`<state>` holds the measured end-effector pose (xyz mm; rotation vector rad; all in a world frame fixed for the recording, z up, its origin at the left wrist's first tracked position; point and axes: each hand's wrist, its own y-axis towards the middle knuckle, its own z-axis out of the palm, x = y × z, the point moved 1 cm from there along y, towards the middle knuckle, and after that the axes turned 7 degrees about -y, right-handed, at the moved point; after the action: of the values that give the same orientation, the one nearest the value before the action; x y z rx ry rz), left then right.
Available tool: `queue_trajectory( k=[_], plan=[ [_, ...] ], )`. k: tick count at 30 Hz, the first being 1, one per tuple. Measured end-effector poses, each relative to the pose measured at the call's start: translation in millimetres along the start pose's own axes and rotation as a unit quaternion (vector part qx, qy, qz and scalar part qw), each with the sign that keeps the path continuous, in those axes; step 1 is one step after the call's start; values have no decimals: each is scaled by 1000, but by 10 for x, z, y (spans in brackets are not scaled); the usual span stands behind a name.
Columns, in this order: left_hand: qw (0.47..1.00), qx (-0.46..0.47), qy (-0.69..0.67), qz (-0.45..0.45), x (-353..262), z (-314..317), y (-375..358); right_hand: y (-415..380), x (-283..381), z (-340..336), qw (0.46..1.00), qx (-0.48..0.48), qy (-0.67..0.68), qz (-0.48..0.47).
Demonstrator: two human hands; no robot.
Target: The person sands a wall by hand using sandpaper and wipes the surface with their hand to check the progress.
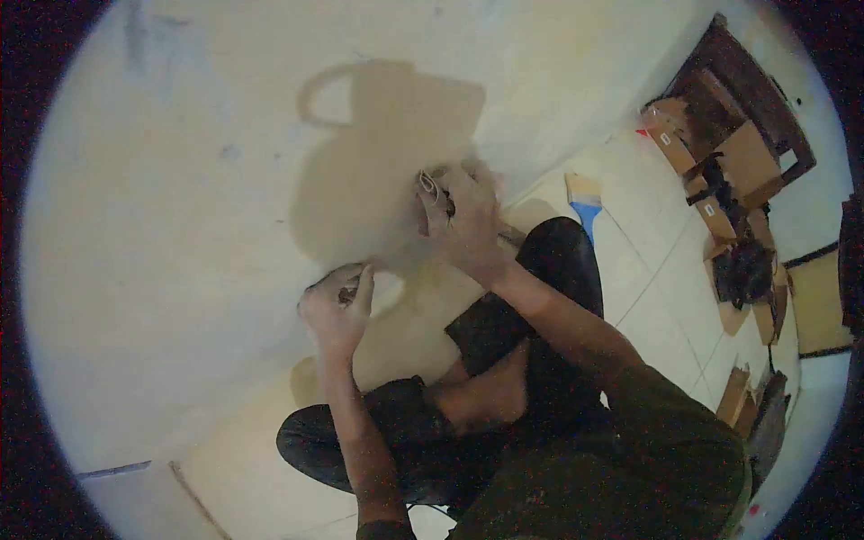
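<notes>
The head view shows a person seated with folded legs on a tiled floor (pixel 661 236), close against a pale wall (pixel 189 171). The right hand (pixel 463 216) is closed around a small folded piece (pixel 427 184), its looped edge showing at the fingers, right by the wall. The left hand (pixel 337 304), nearer and to the left, is curled beside the wall; whether it grips anything, I cannot tell. A broad shadow (pixel 391 117) falls on the wall beyond both hands. To the right, a paintbrush (pixel 586 200) with a blue handle lies on the floor, the right knee (pixel 562 252) standing between and hiding the handle's end. Farther right, opened cardboard boxes (pixel 751 153) and dark material (pixel 745 270) clutter the floor along the side.
</notes>
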<state>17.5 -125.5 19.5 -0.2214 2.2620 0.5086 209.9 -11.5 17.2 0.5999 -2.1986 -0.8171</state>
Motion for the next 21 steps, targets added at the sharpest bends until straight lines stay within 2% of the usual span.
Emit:
queue_trajectory(
  k=[2,5,8,11,14,16,17,20,21],
  plan=[
    [1000,-3,5,6,-74,-84,-5,-26,8,19,999,32,-24,-9],
    [1000,-5,-3,8,-13,-31,-34,-93,35,-50,991,34,-91,-95],
    [1000,-5,-17,-12,52,-16,-56,66,-22,-118,999,43,19,26],
    [1000,-13,-15,4,1,-8,11,-122,32,42,988,36,-93,-118],
    [1000,6,-6,-1,95,62,13,30,-16,-73,997,21,-69,-39],
    [999,-2,25,20,-46,-43,29,7,22,14,997,-16,-68,-35],
    [1000,4,22,3,-30,-39,-10,-23,23,35,996,-37,-72,-39],
    [1000,3,-5,-15,15,48,38,-83,-46,-30,993,56,-67,-85],
    [1000,-3,-20,-13,59,78,29,-9,-44,-97,996,35,-54,-56]
  ],
)
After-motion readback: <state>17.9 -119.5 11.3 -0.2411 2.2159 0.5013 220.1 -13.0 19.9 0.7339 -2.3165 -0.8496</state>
